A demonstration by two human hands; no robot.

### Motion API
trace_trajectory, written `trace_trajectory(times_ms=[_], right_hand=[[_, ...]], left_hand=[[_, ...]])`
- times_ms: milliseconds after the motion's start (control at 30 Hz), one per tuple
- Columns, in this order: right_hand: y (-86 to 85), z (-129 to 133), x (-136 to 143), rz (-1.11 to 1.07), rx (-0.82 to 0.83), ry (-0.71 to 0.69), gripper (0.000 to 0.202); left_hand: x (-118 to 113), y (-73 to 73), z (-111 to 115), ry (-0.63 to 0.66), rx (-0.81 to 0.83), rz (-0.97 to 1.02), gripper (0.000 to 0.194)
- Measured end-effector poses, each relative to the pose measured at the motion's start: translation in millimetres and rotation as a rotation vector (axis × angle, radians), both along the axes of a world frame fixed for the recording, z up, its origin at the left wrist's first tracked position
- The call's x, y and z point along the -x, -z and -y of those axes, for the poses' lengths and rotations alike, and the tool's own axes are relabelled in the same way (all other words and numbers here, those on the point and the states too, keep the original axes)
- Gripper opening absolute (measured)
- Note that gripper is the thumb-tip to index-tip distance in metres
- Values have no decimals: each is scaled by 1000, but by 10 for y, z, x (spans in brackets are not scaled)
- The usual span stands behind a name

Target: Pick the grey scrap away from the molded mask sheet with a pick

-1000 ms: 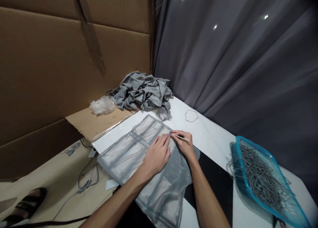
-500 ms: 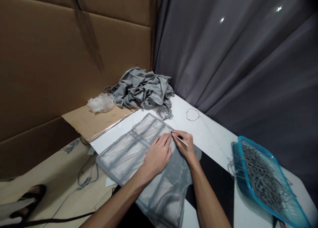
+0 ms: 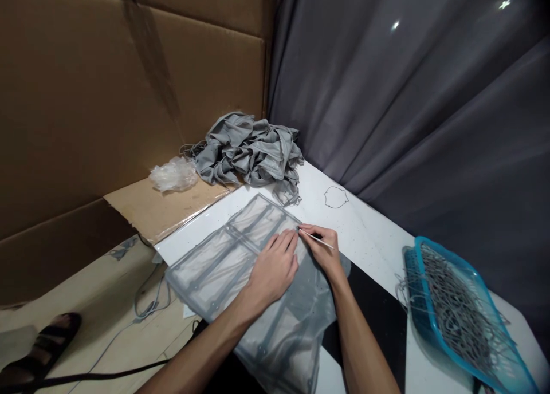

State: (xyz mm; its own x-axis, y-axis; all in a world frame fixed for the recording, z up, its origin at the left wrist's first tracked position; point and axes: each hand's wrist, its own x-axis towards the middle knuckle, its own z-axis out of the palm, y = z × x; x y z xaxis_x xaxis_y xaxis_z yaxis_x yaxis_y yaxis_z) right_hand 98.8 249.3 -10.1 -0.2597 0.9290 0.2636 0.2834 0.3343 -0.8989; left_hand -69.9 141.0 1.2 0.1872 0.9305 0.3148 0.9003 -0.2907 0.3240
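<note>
A grey mesh sheet with darker bands and see-through panels (image 3: 215, 262) lies across the white table. My left hand (image 3: 275, 267) rests flat on it, palm down with fingers stretched toward its far right edge. Just right of those fingertips, my right hand (image 3: 322, 248) pinches a thin white stick (image 3: 318, 239), whose tip touches the sheet near its edge. Loose grey fabric (image 3: 311, 294) bunches under my right wrist. What lies right at the stick's tip is too small to make out.
Crumpled grey cloth (image 3: 253, 150) and a clear plastic bag (image 3: 174, 174) sit at the back. A thin cord loop (image 3: 336, 197) lies on the table (image 3: 369, 228). A blue basket (image 3: 451, 256) of grey cords stands right, beside a black mat (image 3: 373, 308). A sandalled foot (image 3: 51, 342) shows lower left.
My right hand has shifted slightly to the right, and the white stick lies at a flatter angle. My left hand stays on the sheet. The foot at lower left looks slightly shifted.
</note>
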Motion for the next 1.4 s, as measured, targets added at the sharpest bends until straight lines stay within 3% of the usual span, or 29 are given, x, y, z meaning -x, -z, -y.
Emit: trace_trajectory(times_ms=[333, 567, 700, 1033, 1200, 1400], right_hand=[[21, -17, -39, 88, -80, -50, 14], [-36, -6, -38, 426, -300, -91, 25], [-23, 3, -25, 499, -392, -107, 30], [-91, 21, 83, 658, -454, -76, 24], [-48, -21, 124, 616, -440, 64, 22], [-77, -44, 140, 490, -301, 202, 20]], left_hand=[[-3, 2, -5, 2, 23, -4, 56], [-6, 21, -15, 4, 24, -10, 55], [-6, 18, -12, 2, 17, -14, 55], [-7, 44, -33, 13, -28, -15, 52], [-22, 47, -43, 10, -33, -28, 50], [-24, 79, -41, 5, -68, -17, 51]])
